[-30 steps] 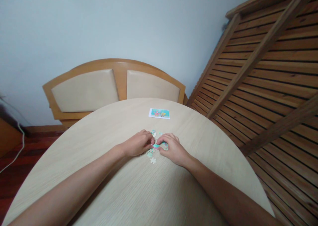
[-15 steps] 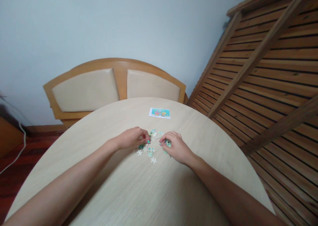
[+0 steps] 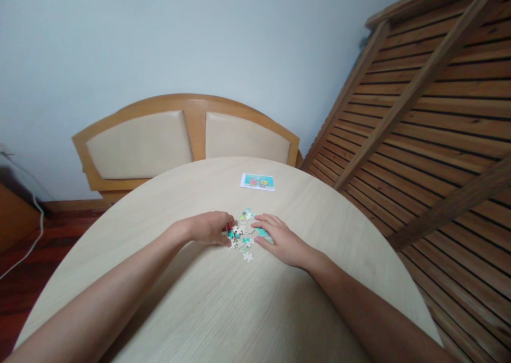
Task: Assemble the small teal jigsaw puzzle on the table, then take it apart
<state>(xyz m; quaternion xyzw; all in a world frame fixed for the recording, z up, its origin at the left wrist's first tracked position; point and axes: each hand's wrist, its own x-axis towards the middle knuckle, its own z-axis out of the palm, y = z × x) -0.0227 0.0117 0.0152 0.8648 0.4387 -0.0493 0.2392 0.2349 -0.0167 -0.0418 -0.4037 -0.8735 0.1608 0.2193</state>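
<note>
Several small jigsaw puzzle pieces (image 3: 248, 241) lie in a loose pile on the pale wooden table (image 3: 191, 299), some white side up and others teal or green. At the pile's left side is my left hand (image 3: 213, 228), thumb and fingers apart and curved around pieces without gripping them. Opposite it, my right hand (image 3: 277, 238) has its fingers spread over teal pieces (image 3: 262, 232) at the right edge. One white piece (image 3: 248, 257) sits nearest to me. Beyond the pile lies a picture card (image 3: 257, 182) with pink and yellow cartoon figures.
Behind the round table stands a wooden headboard (image 3: 197, 113) with cream padded panels, against a pale wall. A slatted wooden frame (image 3: 423, 118) leans at the right. A white cable (image 3: 40, 230) hangs at the left above a dark red floor.
My left hand has opened from a pinch and pushed pieces inward to the right. The right hand's fingers have straightened and spread over its pieces.
</note>
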